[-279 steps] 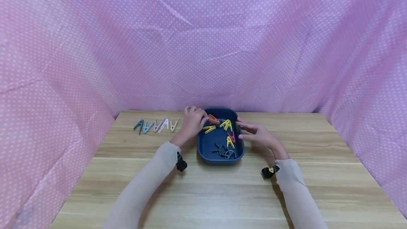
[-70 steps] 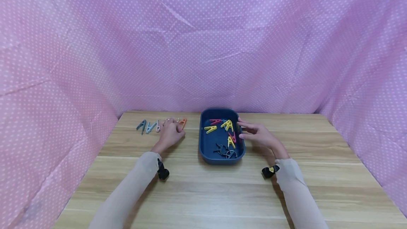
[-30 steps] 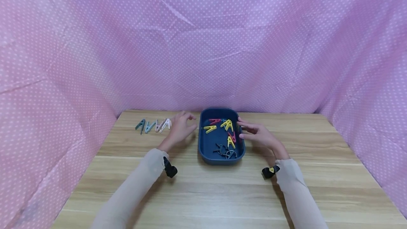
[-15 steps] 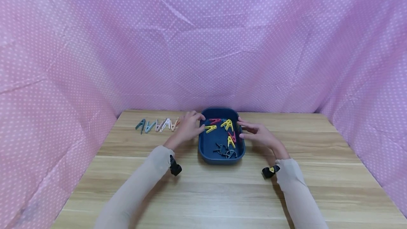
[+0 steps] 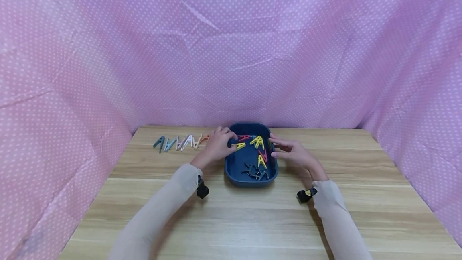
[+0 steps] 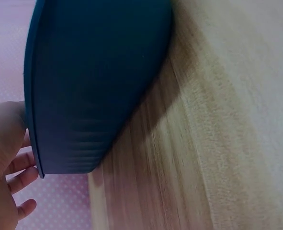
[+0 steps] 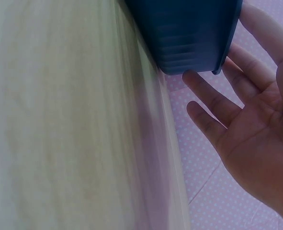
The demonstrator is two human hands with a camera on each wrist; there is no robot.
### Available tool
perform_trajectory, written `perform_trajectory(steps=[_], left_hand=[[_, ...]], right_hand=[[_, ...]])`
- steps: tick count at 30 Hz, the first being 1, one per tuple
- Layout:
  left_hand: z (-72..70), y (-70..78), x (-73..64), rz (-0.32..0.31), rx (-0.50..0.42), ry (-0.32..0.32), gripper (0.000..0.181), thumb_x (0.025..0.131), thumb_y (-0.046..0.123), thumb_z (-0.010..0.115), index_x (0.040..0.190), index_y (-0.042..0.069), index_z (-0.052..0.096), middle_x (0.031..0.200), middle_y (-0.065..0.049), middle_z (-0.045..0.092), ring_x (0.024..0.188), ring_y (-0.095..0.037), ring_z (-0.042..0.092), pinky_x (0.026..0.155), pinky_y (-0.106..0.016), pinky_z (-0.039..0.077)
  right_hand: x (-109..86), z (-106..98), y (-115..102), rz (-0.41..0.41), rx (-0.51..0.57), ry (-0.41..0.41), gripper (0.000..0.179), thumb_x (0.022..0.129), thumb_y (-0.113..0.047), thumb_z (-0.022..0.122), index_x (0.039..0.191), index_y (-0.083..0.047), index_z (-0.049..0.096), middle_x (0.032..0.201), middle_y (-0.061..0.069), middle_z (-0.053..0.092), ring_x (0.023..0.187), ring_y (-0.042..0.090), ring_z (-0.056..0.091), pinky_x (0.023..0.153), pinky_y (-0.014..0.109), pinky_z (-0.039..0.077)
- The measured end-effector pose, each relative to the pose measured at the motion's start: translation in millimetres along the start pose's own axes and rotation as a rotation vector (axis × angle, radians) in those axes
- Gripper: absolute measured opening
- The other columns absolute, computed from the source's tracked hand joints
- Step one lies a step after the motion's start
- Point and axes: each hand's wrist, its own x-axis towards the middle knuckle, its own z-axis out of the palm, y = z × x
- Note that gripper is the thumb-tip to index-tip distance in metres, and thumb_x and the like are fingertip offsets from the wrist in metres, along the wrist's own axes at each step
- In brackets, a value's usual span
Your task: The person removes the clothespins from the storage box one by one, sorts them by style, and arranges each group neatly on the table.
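My left hand (image 5: pixel 217 145) reaches over the left rim of a dark blue plastic bin (image 5: pixel 250 184), thumb and forefinger spread apart beside a yellow clothespin (image 5: pixel 240 146) and a red clothespin (image 5: pixel 244 137). In the left wrist view its other fingers (image 6: pixel 24 179) hang loosely outside the bin wall. At the opposite side my right hand (image 5: pixel 294 153) rests its extended fingers against the bin's right rim. Left of the bin, several clothespins lie in a row, from a dark teal clothespin (image 5: pixel 159 143) to an orange clothespin (image 5: pixel 204 138), partly beside my left hand.
Inside the bin lie more yellow clothespins (image 5: pixel 258 142), a second red clothespin (image 5: pixel 263 156) and dark clips with metal rings (image 5: pixel 255 171). The bin stands near the back edge of the wooden table (image 5: pixel 252 224). Pink dotted cloth (image 5: pixel 231 51) hangs behind and at both sides.
The orange clothespin has gone from the bin to the right end of the row. My left hand has let it go and moved right, back over the bin. My right hand has stayed put.
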Motion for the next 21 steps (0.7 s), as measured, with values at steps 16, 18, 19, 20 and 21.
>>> perform_trajectory(steps=[16, 18, 19, 20, 21], left_hand=[[1.1, 5.7, 16.3, 0.076, 0.138, -0.166, 0.033, 0.090, 0.030, 0.077, 0.119, 0.015, 0.075, 0.129, -0.005, 0.066, 0.130, -0.028, 0.046, 0.119, -0.059, 0.022], [2.3, 6.0, 18.5, 0.077, 0.143, -0.185, 0.033, 0.089, 0.031, 0.078, 0.119, 0.016, 0.075, 0.129, -0.004, 0.066, 0.129, -0.027, 0.046, 0.119, -0.059, 0.021], [2.7, 6.2, 19.3, 0.075, 0.144, -0.192, 0.034, 0.089, 0.031, 0.078, 0.119, 0.016, 0.075, 0.129, -0.005, 0.066, 0.128, -0.027, 0.046, 0.118, -0.059, 0.021], [3.4, 6.0, 19.9, 0.073, 0.146, -0.198, 0.034, 0.089, 0.031, 0.078, 0.119, 0.017, 0.075, 0.129, -0.004, 0.066, 0.128, -0.027, 0.046, 0.118, -0.058, 0.021], [4.1, 6.0, 20.4, 0.072, 0.148, -0.201, 0.034, 0.088, 0.031, 0.079, 0.119, 0.017, 0.075, 0.129, -0.005, 0.066, 0.128, -0.027, 0.046, 0.118, -0.058, 0.021]], right_hand=[[0.6, 0, 2, -0.013, 0.002, 0.003, 0.062, 0.094, -0.028, 0.074, 0.150, -0.012, 0.052, 0.166, -0.001, 0.033, 0.146, 0.036, 0.043, 0.118, 0.051, 0.034], [0.4, 0, 2, -0.024, 0.011, -0.003, 0.062, 0.094, -0.026, 0.074, 0.150, -0.011, 0.051, 0.167, 0.001, 0.032, 0.145, 0.038, 0.044, 0.117, 0.052, 0.035], [0.3, 0, 2, -0.029, 0.014, -0.006, 0.062, 0.094, -0.026, 0.073, 0.150, -0.010, 0.051, 0.167, 0.002, 0.031, 0.144, 0.038, 0.045, 0.116, 0.052, 0.036], [0.1, 0, 2, -0.032, 0.016, -0.008, 0.062, 0.095, -0.025, 0.073, 0.150, -0.010, 0.051, 0.167, 0.003, 0.031, 0.144, 0.039, 0.046, 0.115, 0.052, 0.037], [0.1, 0, 2, -0.033, 0.018, -0.011, 0.062, 0.095, -0.025, 0.073, 0.150, -0.010, 0.050, 0.167, 0.003, 0.030, 0.143, 0.039, 0.046, 0.115, 0.053, 0.038]])
